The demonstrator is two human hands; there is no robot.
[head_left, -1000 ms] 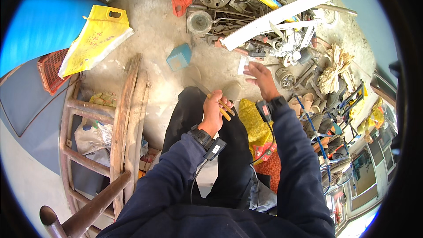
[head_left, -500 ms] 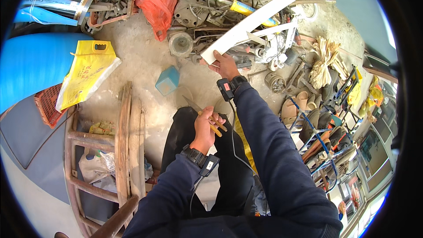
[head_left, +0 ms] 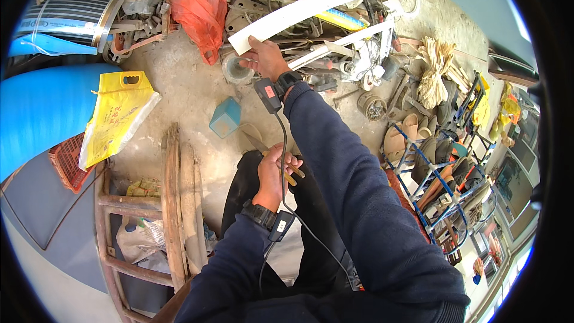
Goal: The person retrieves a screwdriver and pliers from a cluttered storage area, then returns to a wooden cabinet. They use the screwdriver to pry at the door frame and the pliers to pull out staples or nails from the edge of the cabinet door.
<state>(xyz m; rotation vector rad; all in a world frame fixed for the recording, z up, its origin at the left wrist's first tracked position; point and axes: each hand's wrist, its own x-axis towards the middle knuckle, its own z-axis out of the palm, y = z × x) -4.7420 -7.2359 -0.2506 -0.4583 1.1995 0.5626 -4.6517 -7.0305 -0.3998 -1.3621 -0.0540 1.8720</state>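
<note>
My right hand (head_left: pixel 263 58) reaches far forward and grips the near end of a long white plastic strip (head_left: pixel 323 1) that slants up to the right over a scrap pile. My left hand (head_left: pixel 276 169) stays close to my lap, shut on a knife with a yellowish wooden handle (head_left: pixel 293 174) and a blade pointing up left. Both wrists carry small black devices joined by a cable (head_left: pixel 286 161). A small blue box (head_left: pixel 225 118) lies on the concrete between the two hands.
A scrap-metal heap with an orange plastic bag (head_left: pixel 200 12) fills the far side. A yellow sack (head_left: pixel 116 116), a red crate (head_left: pixel 66 167) and a blue barrel (head_left: pixel 42 113) are at left. A wooden ladder-like frame (head_left: pixel 173 203) lies beside my legs. Shoe racks (head_left: pixel 442 167) stand at right.
My right hand stretched forward from near my lap to the scrap pile and took hold of the white strip's end. The left hand kept the knife in place.
</note>
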